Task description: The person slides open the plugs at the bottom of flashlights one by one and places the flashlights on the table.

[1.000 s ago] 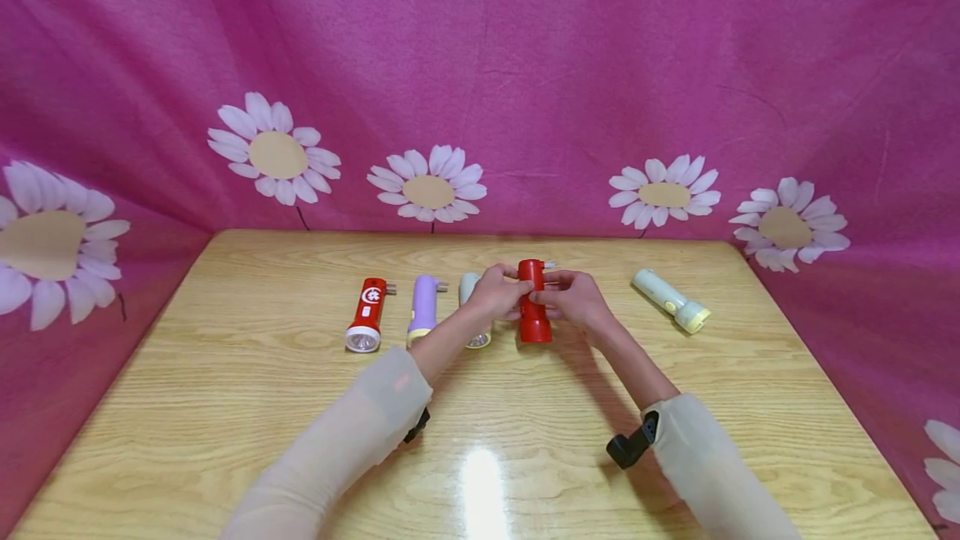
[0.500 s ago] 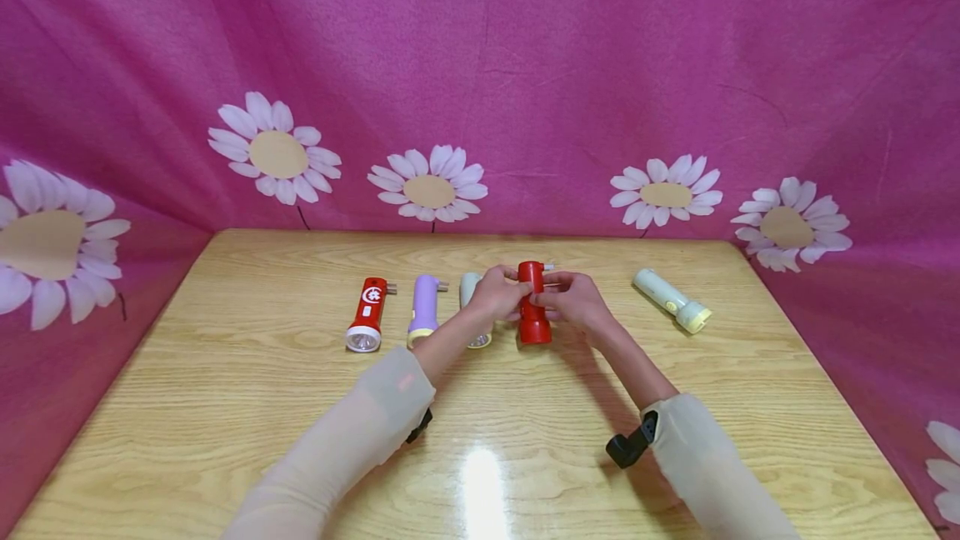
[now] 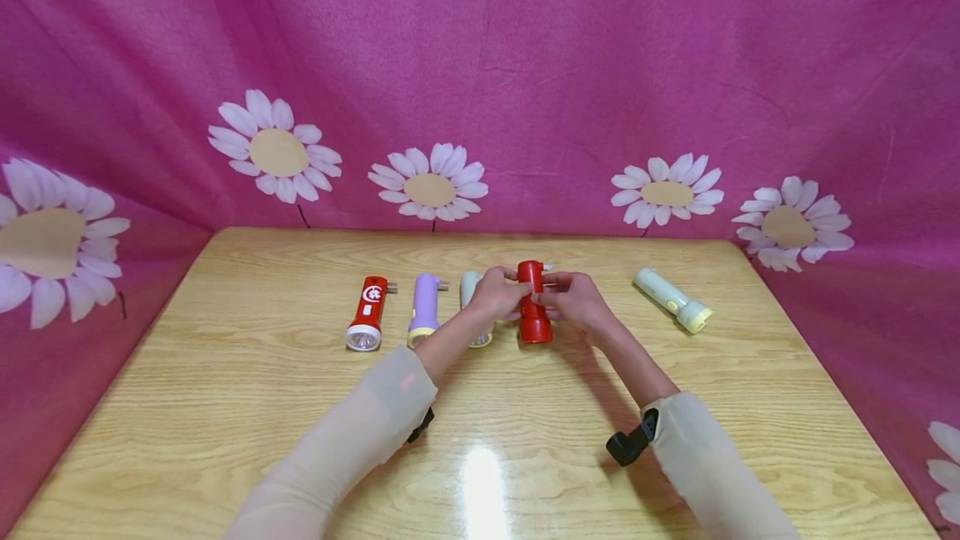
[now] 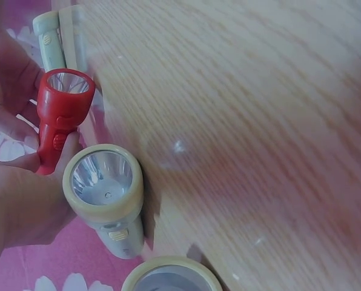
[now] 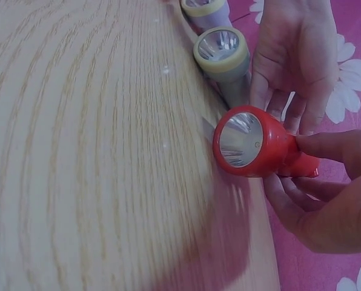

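Note:
Both hands hold a red flashlight [image 3: 536, 329] near the back middle of the table, its metal plug prongs pointing right at the far end. My left hand [image 3: 495, 297] grips its body from the left, my right hand [image 3: 576, 300] from the right, thumb on top. In the right wrist view its reflector [image 5: 241, 140] faces the near side. Whether it touches the table is hard to tell. Next to the left hand lies a grey-green flashlight [image 4: 108, 182] with a cream rim, partly hidden by that hand in the head view.
Farther left lie a purple flashlight [image 3: 425, 303] and a red flashlight with a white rim [image 3: 367, 307], prongs to the right. Another pale green flashlight [image 3: 670, 298] lies slanted at the right. Behind the wooden table [image 3: 300, 440] hangs a pink curtain [image 3: 540, 90] with daisies.

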{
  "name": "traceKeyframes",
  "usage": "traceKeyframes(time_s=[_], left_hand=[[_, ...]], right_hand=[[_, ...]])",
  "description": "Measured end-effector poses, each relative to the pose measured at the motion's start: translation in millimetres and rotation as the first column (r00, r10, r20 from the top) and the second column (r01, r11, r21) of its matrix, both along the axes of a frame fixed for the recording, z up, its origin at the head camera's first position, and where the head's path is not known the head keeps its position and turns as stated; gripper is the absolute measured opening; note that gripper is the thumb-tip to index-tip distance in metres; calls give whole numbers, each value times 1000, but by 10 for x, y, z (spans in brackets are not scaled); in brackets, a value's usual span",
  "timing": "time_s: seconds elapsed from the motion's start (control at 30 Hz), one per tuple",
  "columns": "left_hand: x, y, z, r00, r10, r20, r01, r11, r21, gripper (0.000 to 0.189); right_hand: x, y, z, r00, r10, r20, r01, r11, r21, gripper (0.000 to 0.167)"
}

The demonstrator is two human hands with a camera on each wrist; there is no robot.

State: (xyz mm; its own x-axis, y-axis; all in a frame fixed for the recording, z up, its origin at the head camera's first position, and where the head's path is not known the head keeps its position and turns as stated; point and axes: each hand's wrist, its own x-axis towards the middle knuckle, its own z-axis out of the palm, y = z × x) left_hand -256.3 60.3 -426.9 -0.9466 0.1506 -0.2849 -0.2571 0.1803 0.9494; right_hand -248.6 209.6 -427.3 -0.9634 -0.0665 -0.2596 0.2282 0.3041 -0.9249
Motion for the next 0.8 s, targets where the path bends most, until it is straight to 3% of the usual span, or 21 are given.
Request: traceKeyframes(time_s=[0.5,0.8], left_hand=[[-12,16,-12,1000,1,23,-1,1000,1,41],[-10,53,-13,1000,6,9,-6,999,-49,44]], right_hand=[[-14,4,-24,1000,2,-5,-2,1000,16,45],[-28,12,-50,999,36,-12,-36,999,23,47]])
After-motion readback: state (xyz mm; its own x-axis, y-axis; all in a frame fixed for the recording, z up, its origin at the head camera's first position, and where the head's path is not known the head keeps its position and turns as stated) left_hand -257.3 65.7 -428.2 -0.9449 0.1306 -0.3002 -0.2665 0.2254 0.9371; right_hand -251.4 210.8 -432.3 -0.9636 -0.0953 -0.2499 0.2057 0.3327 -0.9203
